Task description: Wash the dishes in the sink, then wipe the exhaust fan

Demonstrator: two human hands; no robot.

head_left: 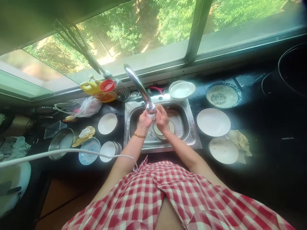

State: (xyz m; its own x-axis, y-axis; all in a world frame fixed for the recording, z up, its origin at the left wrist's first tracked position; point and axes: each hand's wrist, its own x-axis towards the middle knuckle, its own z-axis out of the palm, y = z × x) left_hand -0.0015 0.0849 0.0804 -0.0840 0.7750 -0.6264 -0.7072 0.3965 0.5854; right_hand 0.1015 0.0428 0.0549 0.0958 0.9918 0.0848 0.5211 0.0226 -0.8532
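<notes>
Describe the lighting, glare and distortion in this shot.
Head view: fisheye bows the window frame; daylight from it blooms on the white plates and glints off the faucet and sink rim; the dark counter loses detail toward the right edge.

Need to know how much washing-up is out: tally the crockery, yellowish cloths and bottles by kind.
Crockery beside the sink: 7
Dish in the sink: 1
Yellowish cloths: 2
Bottles: 2
Total: 12
</notes>
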